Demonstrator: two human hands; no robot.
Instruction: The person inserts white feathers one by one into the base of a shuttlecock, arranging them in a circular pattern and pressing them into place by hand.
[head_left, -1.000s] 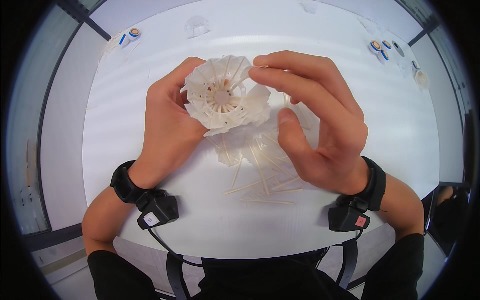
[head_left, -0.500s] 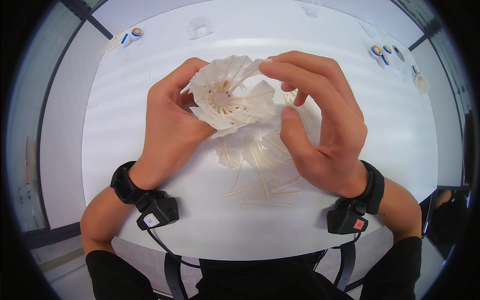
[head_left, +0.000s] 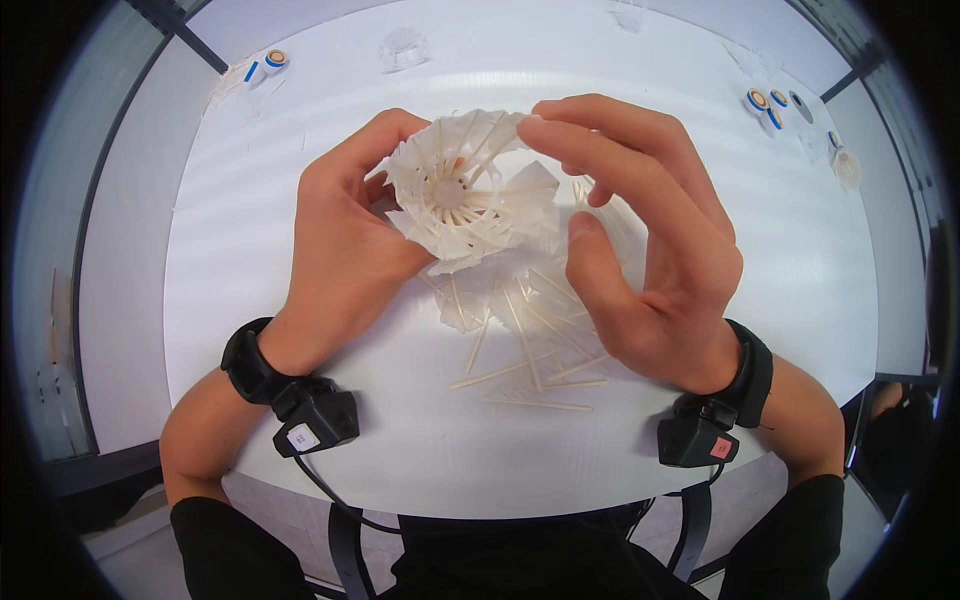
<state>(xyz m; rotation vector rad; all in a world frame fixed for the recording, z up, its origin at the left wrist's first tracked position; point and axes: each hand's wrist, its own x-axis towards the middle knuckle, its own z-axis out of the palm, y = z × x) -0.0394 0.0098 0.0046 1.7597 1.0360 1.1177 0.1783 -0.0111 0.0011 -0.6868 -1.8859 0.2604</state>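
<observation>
A round, flower-like white feather piece [head_left: 430, 225] sits in my left hand [head_left: 345, 215], which is closed around its left side. Pale quills radiate from a round white hub in its middle, and ragged white vanes form the rim, like a shuttlecock seen from its open end. My right hand [head_left: 665, 240] is raised on the other side, fingers curved and thumb well apart from them. Its forefinger tip meets or nearly meets the upper right rim; actual contact is hard to tell. Below lie several loose feathers [head_left: 525, 330] with thin cream quills, partly hidden by my right hand.
The white table [head_left: 400, 450] has small blue-and-white rolls [head_left: 276, 61] at far left and more rolls [head_left: 757, 101] at far right. A clear plastic dome [head_left: 404, 50] stands at the back. Black wrist devices [head_left: 318, 420] trail cables over the near edge.
Hardly anything differs. Both hands and the feather piece have shifted slightly to the right in the picture; the grip stays the same.
</observation>
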